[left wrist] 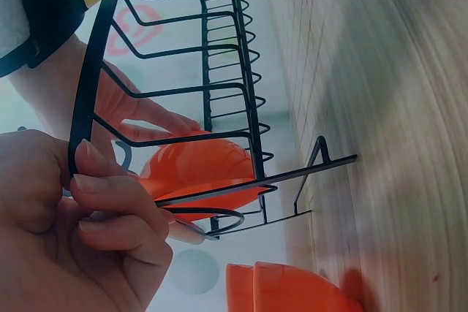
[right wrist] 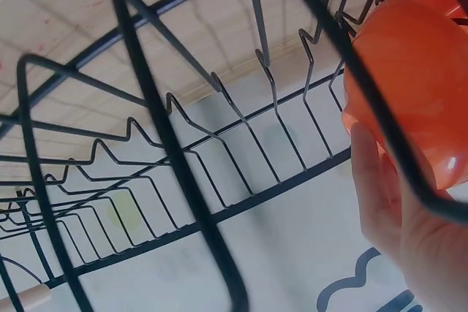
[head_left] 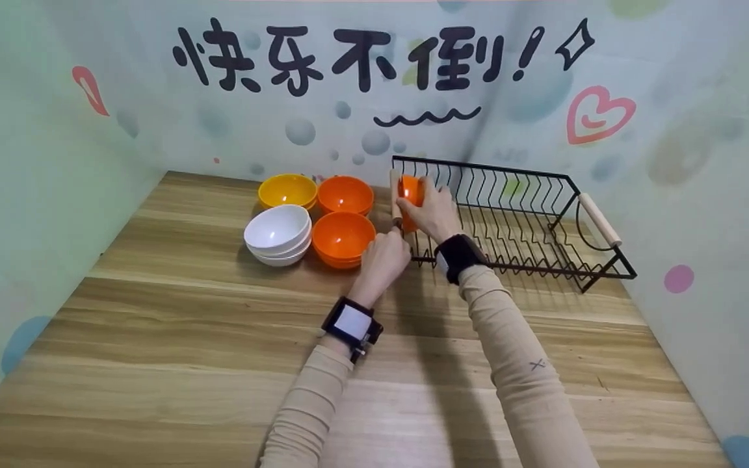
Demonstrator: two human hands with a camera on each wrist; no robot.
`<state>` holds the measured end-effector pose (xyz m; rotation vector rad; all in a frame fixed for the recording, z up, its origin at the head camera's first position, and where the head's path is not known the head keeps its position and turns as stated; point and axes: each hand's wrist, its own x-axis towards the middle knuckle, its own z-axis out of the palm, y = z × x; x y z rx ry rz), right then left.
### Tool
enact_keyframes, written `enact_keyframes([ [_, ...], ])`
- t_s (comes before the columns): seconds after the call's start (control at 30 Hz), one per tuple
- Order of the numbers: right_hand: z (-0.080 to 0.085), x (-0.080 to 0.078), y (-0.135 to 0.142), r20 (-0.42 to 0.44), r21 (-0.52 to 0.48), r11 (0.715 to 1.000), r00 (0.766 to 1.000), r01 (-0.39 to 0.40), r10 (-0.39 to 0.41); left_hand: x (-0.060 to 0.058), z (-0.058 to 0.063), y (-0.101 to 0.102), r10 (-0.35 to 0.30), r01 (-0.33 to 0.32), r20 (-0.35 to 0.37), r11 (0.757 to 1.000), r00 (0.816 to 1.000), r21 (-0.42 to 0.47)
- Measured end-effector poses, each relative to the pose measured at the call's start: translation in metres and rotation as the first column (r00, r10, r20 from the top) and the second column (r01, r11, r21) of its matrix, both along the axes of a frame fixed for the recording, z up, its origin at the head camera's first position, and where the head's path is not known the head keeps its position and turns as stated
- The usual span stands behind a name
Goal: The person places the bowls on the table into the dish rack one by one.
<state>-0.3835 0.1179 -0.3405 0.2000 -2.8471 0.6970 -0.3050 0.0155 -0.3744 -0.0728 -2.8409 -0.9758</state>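
My right hand (head_left: 438,213) holds an orange bowl (head_left: 411,187) on its side in the left end of a black wire dish rack (left wrist: 88,85). In the right wrist view, the fingers lie against the outside of the bowl (right wrist: 417,85), behind the rack's wires. At the rack's front left corner, my left hand (head_left: 385,257) grips the black frame with curled fingers, as the left wrist view shows. Just left of that hand stands a stack of orange bowls (head_left: 342,235), partly covered by it.
Behind that stack is another orange bowl (head_left: 345,193). A yellow bowl (head_left: 287,190) and a stack of white bowls (head_left: 277,229) stand farther left. The rack has wooden handles, one at its right end (head_left: 600,221). A printed curtain (head_left: 322,143) hangs behind the wooden table (head_left: 218,364).
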Motion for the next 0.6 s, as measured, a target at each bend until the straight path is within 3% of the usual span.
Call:
enact_keyframes([
  [0.6,-0.0022,0.0018,0.0025,0.008,0.005,1.0,1.0,-0.027,0.027,0.0003,0.0001,0.0008,-0.007,0.007,0.009,1.0,1.0,0.01],
])
